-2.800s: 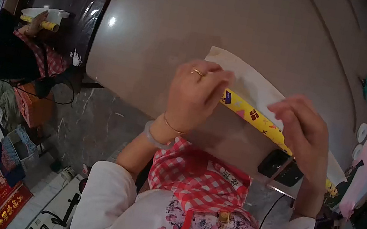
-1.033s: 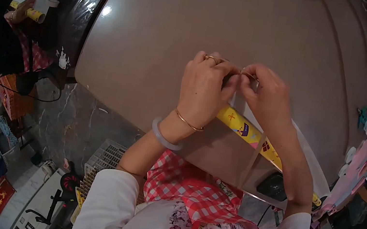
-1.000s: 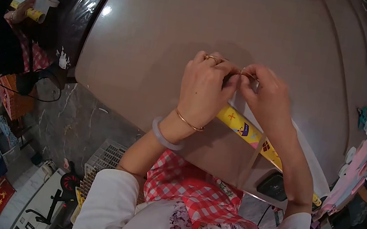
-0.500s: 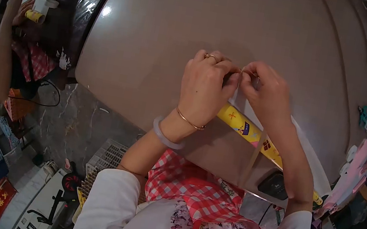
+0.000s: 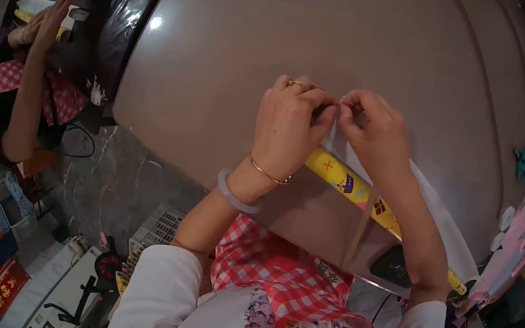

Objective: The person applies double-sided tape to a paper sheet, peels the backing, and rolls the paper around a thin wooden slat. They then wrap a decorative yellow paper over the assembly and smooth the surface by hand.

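Observation:
My left hand [image 5: 289,123], with a ring and bracelets on it, is closed in a pinch above the table. My right hand [image 5: 381,130] pinches close beside it, the fingertips of both nearly meeting. Something thin and small seems to be between them, too fine to make out. Below the hands lies a yellow printed roll [image 5: 341,176], slanting down to the right, partly under my right forearm. A white sheet [image 5: 441,208] lies along its far side. A narrow tan strip [image 5: 358,237] crosses the roll and runs to the table's near edge.
A black device [image 5: 393,264] lies at the near table edge. Pink sheets [image 5: 516,233] are at the right. On the left, a co-worker [image 5: 31,81] handles a yellow roll [image 5: 60,34] at another table. A grey crate [image 5: 157,226] stands below my table's edge.
Both my hands have shifted slightly left, still pinched together. The co-worker's arm and hands at the left have moved, and the roll there lies differently.

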Motion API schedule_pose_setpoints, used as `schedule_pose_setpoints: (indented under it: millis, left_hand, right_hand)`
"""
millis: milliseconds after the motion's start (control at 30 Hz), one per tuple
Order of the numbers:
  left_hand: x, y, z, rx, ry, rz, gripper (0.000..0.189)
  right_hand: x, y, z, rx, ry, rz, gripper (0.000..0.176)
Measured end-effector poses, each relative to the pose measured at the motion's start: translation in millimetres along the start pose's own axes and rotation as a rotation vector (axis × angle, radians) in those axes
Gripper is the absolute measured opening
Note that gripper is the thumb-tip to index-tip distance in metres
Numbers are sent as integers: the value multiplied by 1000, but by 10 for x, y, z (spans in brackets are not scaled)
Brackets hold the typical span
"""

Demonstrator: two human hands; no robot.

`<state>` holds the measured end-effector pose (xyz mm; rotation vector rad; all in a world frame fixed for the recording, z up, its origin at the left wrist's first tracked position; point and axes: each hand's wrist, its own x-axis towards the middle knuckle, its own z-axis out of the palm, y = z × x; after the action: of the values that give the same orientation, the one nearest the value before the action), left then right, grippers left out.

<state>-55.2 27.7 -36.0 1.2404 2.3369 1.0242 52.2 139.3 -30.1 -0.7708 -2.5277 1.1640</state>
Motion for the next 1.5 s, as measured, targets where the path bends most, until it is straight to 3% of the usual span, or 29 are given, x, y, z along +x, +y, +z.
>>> schedule_pose_setpoints:
  millis: [300,767,1500]
  left_hand:
    - [12,4,-17,-32,33,0,10]
    - [77,39,-63,-49,-72,-20,13]
    - [58,-3,-25,-67,-7,33,9]
  right_hand:
    - [2,34,-15,69,-2,26,8]
    - [-6,20,-83,88,-35,21,9]
    - [15,-12,-56,60,-36,36,9]
